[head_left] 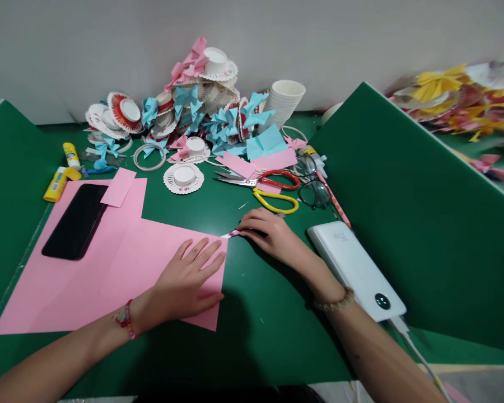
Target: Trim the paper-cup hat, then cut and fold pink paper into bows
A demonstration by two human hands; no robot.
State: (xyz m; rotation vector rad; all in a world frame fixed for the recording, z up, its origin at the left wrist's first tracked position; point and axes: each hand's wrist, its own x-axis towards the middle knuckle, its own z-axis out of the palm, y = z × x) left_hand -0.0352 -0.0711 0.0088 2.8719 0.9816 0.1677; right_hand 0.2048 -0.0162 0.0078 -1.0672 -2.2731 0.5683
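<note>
A large sheet of pink paper [130, 268] lies on the green table, with a rectangle cut out of its far edge. My left hand [189, 274] rests flat on the sheet's right part, fingers spread. Just past the sheet's far right corner, my right hand [266, 229] pinches a slim pink craft knife [234, 233], its pale blade touching that corner. Most of the handle is hidden under my fingers. Behind this hand lie scissors [273, 182] with one red and one yellow handle loop.
A black phone [76, 221] and a small pink piece [119, 187] lie on the sheet. Glue sticks [55, 184], a tape roll [149, 157], paper hats [183, 178], stacked cups [283, 103] and glasses [315, 193] stand behind. A white power bank [357, 268] sits beside the green divider [415, 224].
</note>
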